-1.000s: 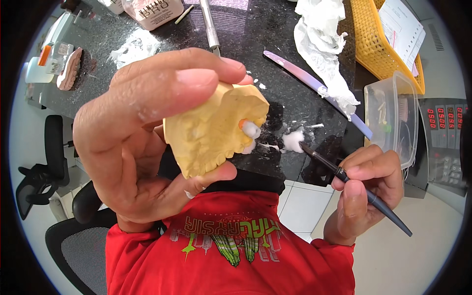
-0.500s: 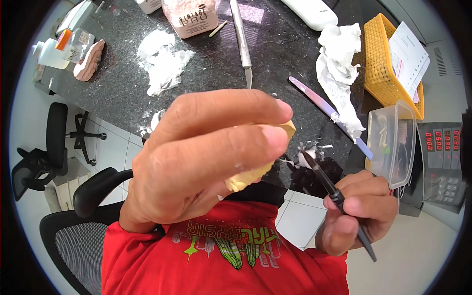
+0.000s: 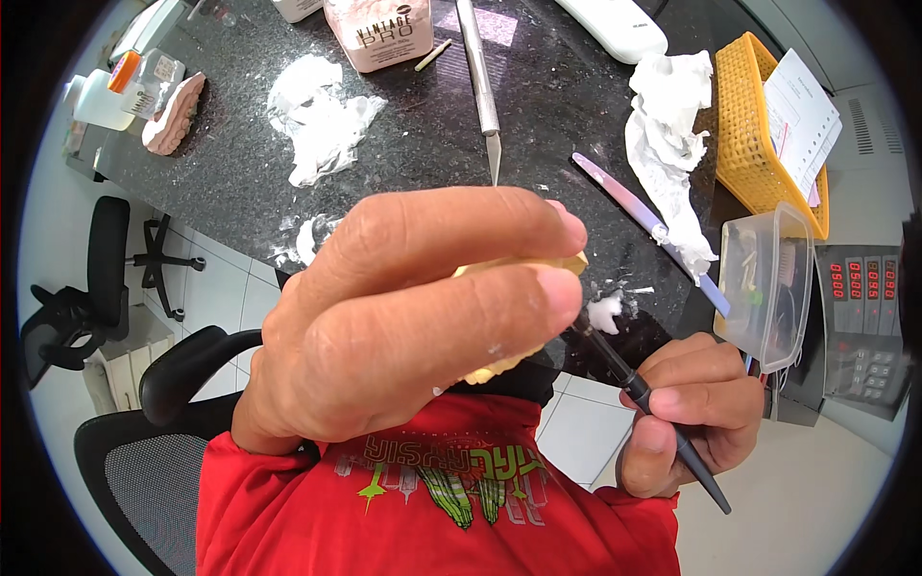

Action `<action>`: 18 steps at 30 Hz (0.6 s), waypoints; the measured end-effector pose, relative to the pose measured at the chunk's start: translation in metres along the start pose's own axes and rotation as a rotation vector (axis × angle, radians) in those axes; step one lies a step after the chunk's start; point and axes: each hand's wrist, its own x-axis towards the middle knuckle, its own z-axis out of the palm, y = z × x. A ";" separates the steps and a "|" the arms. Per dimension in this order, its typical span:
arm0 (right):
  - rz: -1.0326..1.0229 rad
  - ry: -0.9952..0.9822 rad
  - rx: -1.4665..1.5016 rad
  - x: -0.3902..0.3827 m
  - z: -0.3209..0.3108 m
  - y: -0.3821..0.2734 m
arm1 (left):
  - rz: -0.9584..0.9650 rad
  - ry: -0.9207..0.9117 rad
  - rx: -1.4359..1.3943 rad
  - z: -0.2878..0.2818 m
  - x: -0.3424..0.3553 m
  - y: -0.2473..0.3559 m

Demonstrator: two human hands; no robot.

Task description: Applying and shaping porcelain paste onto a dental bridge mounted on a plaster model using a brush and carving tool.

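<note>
Ahead of you spreads a dark, speckled, glossy surface point(image 3: 418, 120), a pale violet patch of light point(image 3: 495, 27) reflected near its far edge. White tiles with dark joints make up the floor point(image 3: 583, 437) below. To your left stands a black chair point(image 3: 108, 254) on a castered star base point(image 3: 168, 264); nearer you is a mesh chair back point(image 3: 158, 470) with a black armrest point(image 3: 192, 374). At lower right, the plain cream expanse point(image 3: 797, 470) could be wall or floor; the bent rim makes it hard to tell.
</note>
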 end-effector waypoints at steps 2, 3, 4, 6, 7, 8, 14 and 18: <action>-0.011 0.007 0.006 0.000 -0.001 0.001 | -0.078 -0.092 0.081 -0.001 0.008 0.010; -0.010 0.007 0.004 0.000 -0.001 0.001 | -0.078 -0.093 0.078 0.000 0.008 0.010; -0.002 0.022 0.024 0.000 -0.001 0.001 | -0.085 -0.078 0.065 0.000 0.007 0.011; 0.007 0.037 0.045 0.000 0.000 0.001 | -0.093 -0.063 0.052 0.002 0.006 0.012; 0.003 0.022 0.036 0.001 0.000 0.001 | -0.098 -0.052 0.061 0.003 0.006 0.013; -0.001 0.008 0.028 0.001 -0.001 0.000 | -0.103 -0.041 0.071 0.003 0.006 0.014; -0.010 -0.005 0.006 0.002 0.001 0.001 | -0.119 -0.015 0.087 0.005 0.002 0.015; -0.015 -0.001 -0.005 0.002 -0.001 0.002 | -0.115 -0.018 0.103 0.007 0.004 0.014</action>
